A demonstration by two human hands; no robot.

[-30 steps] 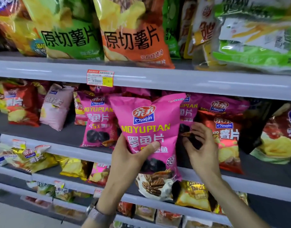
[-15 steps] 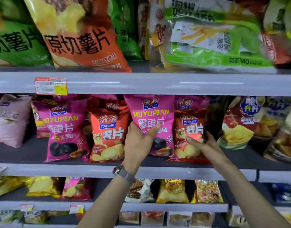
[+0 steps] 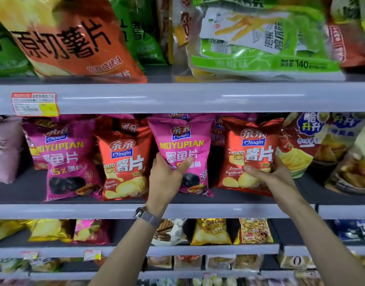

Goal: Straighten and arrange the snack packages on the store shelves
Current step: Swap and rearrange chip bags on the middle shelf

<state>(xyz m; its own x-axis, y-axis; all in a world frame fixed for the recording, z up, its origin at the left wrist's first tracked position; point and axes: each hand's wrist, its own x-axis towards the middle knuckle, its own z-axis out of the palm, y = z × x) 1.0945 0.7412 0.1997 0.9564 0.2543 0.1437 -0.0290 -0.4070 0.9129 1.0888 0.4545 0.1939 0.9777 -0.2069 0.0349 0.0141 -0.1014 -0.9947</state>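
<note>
The left hand grips the lower left side of a glossy pink foil snack bag, thumb across its front. The bag stands near the front edge of the grey middle shelf. Just beside it, the right hand pinches the lower right corner of a shiny red foil potato-chip bag, standing on the same shelf.

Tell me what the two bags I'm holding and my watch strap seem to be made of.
Pink bag: probably plastic film with a satin finish, since it shows soft creases and a mild sheen.
Red bag: looks like metallised foil film, glossy, with bright glints along the crinkles.
Watch strap: apparently metal mesh, grey, with a fine woven texture.
</note>
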